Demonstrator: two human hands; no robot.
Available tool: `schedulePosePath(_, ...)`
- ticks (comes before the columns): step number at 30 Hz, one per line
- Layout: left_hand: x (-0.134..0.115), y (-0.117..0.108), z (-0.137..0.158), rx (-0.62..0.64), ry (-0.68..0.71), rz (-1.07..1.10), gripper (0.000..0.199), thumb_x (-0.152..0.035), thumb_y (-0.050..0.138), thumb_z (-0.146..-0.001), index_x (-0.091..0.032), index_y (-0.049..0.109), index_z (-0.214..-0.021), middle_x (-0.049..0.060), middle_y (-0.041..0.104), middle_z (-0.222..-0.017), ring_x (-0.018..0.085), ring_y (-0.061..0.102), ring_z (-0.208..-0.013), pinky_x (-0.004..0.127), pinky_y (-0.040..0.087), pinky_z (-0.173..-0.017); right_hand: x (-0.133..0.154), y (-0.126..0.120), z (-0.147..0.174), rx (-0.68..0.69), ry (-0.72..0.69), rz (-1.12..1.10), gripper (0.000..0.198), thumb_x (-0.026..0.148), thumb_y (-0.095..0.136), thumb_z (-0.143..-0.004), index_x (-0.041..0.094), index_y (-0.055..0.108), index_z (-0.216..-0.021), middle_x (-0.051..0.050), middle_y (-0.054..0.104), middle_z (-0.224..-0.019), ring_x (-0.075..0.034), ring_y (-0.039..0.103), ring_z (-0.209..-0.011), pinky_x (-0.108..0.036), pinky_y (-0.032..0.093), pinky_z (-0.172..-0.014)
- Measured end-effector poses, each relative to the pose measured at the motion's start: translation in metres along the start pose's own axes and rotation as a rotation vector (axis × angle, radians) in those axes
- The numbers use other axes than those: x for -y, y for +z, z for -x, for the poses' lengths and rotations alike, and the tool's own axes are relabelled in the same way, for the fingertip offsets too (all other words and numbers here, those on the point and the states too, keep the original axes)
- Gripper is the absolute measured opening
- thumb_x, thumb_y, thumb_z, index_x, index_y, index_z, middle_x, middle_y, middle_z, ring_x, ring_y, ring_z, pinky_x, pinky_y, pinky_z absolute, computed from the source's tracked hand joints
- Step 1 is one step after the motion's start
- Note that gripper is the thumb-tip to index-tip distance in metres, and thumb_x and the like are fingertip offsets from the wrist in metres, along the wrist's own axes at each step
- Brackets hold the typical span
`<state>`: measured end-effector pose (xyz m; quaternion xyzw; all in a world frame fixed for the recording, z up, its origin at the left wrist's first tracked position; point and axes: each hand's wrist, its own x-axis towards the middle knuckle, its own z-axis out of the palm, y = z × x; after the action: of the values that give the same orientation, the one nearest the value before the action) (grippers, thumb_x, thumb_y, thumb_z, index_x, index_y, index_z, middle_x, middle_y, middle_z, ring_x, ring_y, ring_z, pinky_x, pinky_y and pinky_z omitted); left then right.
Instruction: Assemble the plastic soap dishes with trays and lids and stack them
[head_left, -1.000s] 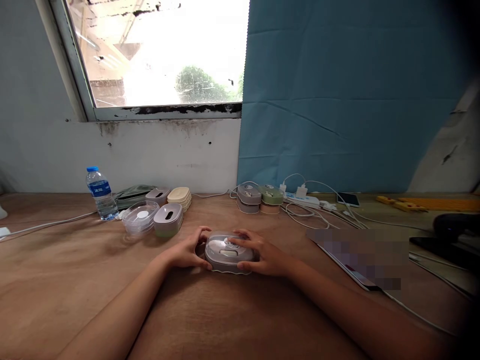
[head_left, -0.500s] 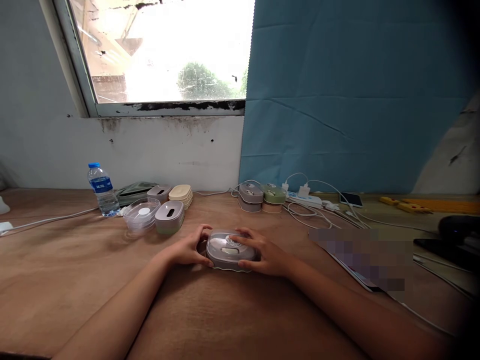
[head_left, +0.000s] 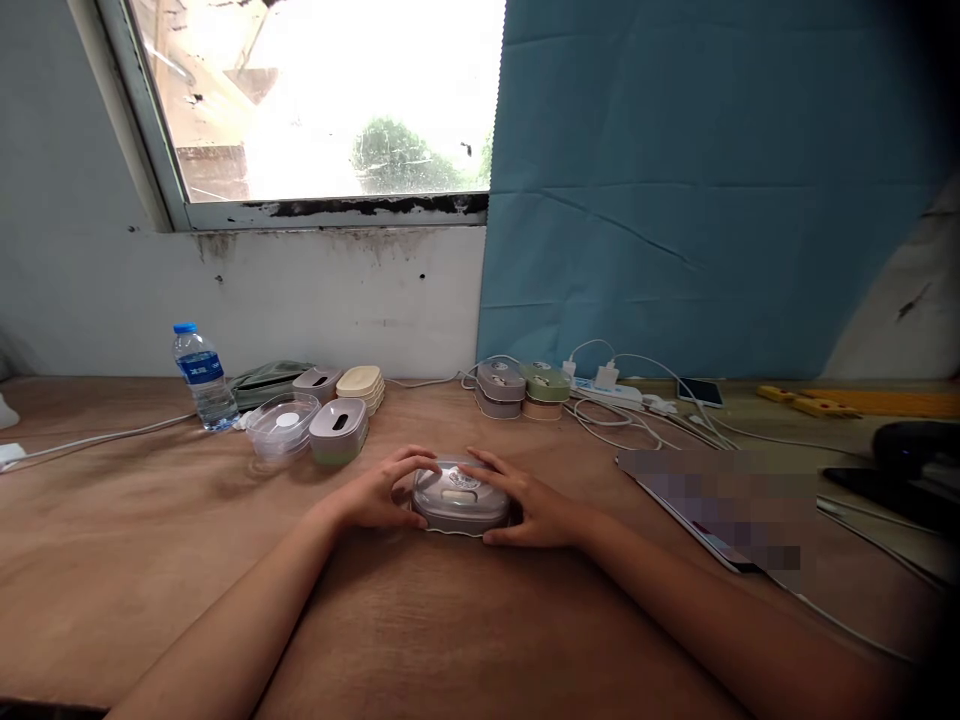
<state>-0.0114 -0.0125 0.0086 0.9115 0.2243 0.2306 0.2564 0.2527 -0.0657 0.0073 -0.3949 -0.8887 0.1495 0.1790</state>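
Observation:
A small rounded plastic box [head_left: 460,511] with a clear domed lid and a wavy pale base edge sits on the wooden table before me. Its lid carries a round white sticker [head_left: 465,478], and a pale slot shows underneath. My left hand [head_left: 379,490] curves around the box's left end, thumb low at the front and fingers over the lid's edge. From the other side, my right hand [head_left: 531,500] holds the right end, with fingers on the lid near the sticker and the thumb at the lower front. Both hands keep the box flat on the table.
Behind on the left stand a water bottle [head_left: 204,378], clear lids [head_left: 283,425], a slotted grey-and-green box [head_left: 339,432] and stacked cream trays [head_left: 360,385]. Finished-looking boxes [head_left: 500,385], a power strip [head_left: 611,395] with cables, and a tablet-like device [head_left: 686,515] lie to the right.
The fingers of my left hand have moved right onto the lid's edge. My right fingers and thumb have shifted slightly on the box, which stays in place.

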Motion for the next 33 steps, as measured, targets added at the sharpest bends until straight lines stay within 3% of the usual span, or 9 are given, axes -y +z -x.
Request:
schedulePosePath(8, -0.001, -0.002, -0.002, -0.015, 0.047, 0.0, 0.06, -0.027, 0.074, -0.056, -0.024, 0.051, -0.111, 0.008, 0.04, -0.124, 0.022, 0.04, -0.116, 0.036, 0.032, -0.099, -0.004, -0.004, 0.002, 0.041, -0.028, 0.092, 0.087, 0.045, 0.062, -0.068, 0.021, 0.015, -0.137, -0.012, 0.009, -0.144, -0.026, 0.016, -0.13, -0.039, 0.024, -0.103)
schedulePosePath(12, 0.001, -0.001, -0.001, -0.013, 0.038, 0.025, 0.06, -0.024, 0.072, -0.059, -0.025, 0.048, -0.114, 0.007, 0.038, -0.13, 0.021, 0.036, -0.121, 0.036, 0.029, -0.101, -0.005, -0.002, 0.002, 0.012, -0.031, 0.168, 0.085, 0.051, 0.059, -0.069, 0.02, 0.019, -0.137, -0.014, 0.016, -0.143, -0.027, 0.022, -0.128, -0.04, 0.026, -0.101)
schedulePosePath(18, 0.006, 0.003, 0.0, 0.009, -0.023, -0.04, 0.064, -0.016, 0.059, -0.069, -0.027, 0.034, -0.127, 0.006, 0.021, -0.141, 0.022, 0.023, -0.128, 0.039, 0.024, -0.104, 0.003, 0.011, -0.006, -0.114, 0.017, 0.26, 0.078, 0.053, 0.055, -0.072, 0.014, 0.028, -0.133, -0.021, 0.03, -0.135, -0.031, 0.031, -0.123, -0.045, 0.031, -0.097)
schedulePosePath(26, 0.009, 0.004, -0.001, -0.054, -0.042, -0.237, 0.068, -0.023, 0.059, -0.07, -0.029, 0.029, -0.131, 0.005, 0.026, -0.14, 0.025, 0.026, -0.126, 0.043, 0.022, -0.104, 0.009, 0.019, -0.013, -0.167, 0.083, 0.359, 0.073, 0.052, 0.055, -0.073, 0.012, 0.033, -0.129, -0.022, 0.035, -0.13, -0.033, 0.037, -0.118, -0.046, 0.035, -0.094)
schedulePosePath(33, 0.009, 0.004, 0.0, -0.058, -0.058, -0.267, 0.069, -0.024, 0.058, -0.071, -0.029, 0.026, -0.132, 0.005, 0.024, -0.141, 0.025, 0.026, -0.127, 0.043, 0.021, -0.104, 0.013, 0.019, -0.014, -0.169, 0.119, 0.358, 0.066, 0.052, 0.052, -0.075, 0.012, 0.037, -0.124, -0.023, 0.035, -0.129, -0.033, 0.038, -0.117, -0.048, 0.034, -0.093)
